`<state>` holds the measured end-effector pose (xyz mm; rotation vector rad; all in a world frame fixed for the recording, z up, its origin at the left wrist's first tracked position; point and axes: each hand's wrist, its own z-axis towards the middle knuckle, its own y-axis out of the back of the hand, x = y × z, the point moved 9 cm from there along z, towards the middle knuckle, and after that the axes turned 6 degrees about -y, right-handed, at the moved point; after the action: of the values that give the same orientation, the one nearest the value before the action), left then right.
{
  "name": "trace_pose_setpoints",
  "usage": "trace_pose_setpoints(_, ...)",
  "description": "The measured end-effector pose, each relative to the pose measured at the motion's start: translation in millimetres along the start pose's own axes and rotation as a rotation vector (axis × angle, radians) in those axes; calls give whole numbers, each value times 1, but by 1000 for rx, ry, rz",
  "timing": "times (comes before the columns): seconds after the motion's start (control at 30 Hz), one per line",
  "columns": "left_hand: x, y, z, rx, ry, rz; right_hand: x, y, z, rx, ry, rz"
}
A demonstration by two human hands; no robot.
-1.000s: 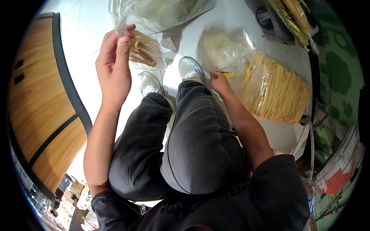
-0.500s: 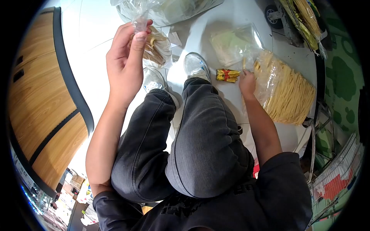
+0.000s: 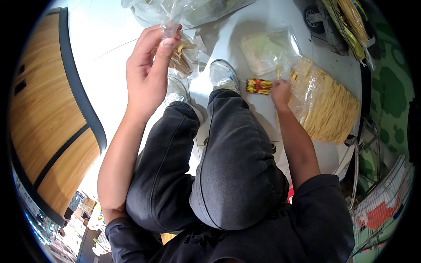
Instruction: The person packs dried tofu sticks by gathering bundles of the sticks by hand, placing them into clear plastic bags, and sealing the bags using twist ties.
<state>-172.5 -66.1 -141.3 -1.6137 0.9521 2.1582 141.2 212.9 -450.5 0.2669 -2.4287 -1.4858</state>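
My left hand is raised, its thumb and fingers closed round the gathered neck of a clear plastic bag. Lower in this bag are brownish-yellow dried sticks, partly hidden behind the hand. My right hand is low over the floor in a pinch, at the right end of a bundle of yellow twist ties wrapped with a red band. A thin yellow strip, apparently a twist tie, shows just above its fingers. Beside that hand lies a large clear bag of long yellow dried sticks.
A flat clear plastic bag lies on the white floor beyond the ties. A large full plastic bag is at the top. A wheeled cart stands upper right, a wooden cabinet left, and a wire basket lower right.
My left hand has shifted slightly right with the bag neck still gripped. My right hand stays beside the twist-tie bundle, its fingers curled a little more.
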Motion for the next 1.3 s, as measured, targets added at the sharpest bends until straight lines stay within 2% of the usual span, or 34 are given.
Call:
trace_pose_setpoints(0.07, -2, -2, 1, 4, -2, -3, 7, 11, -2, 39, 55, 107)
trace_pose_setpoints(0.2, 0, -4, 1, 19, 22, -41, -19, 13, 9, -137, 118, 209)
trace_pose_setpoints(0.27, 1, -7, 2, 44, 56, -27, -19, 25, 1, -92, 136, 331)
trace_pose_setpoints(0.43, -11, -10, 6, 30, 18, -98, -23, 66, -10, -128, 84, 166)
trace_pose_setpoints(0.5, -23, -13, 6, 104, 24, 0, -23, 86, -24, -127, 68, 137)
trace_pose_setpoints(0.6, -49, -16, 7, 173, -81, 49, 16, 134, -40, -163, 202, 316)
trace_pose_setpoints(0.67, -79, -15, 9, 211, -93, 53, 64, 180, -73, 187, 50, 1177)
trace_pose_setpoints(0.7, -96, -20, 7, 233, -79, 20, 88, 215, -90, 180, 84, 1195)
trace_pose_setpoints(0.77, -117, -21, 2, 260, -47, -49, 141, 284, -133, 193, 393, 1352)
trace_pose_setpoints(0.93, -177, -18, -21, 231, -46, -213, 209, 379, -205, 118, 676, 1315)
trace_pose_setpoints(1.17, -217, -7, -55, 45, -112, -467, 228, 400, -285, 156, 912, 1420)
trace_pose_setpoints(1.23, -214, -7, -61, 41, -55, -526, 233, 396, -296, 167, 939, 1402)
trace_pose_setpoints(1.3, -214, -8, -71, 17, -21, -563, 233, 396, -312, 118, 1072, 1437)
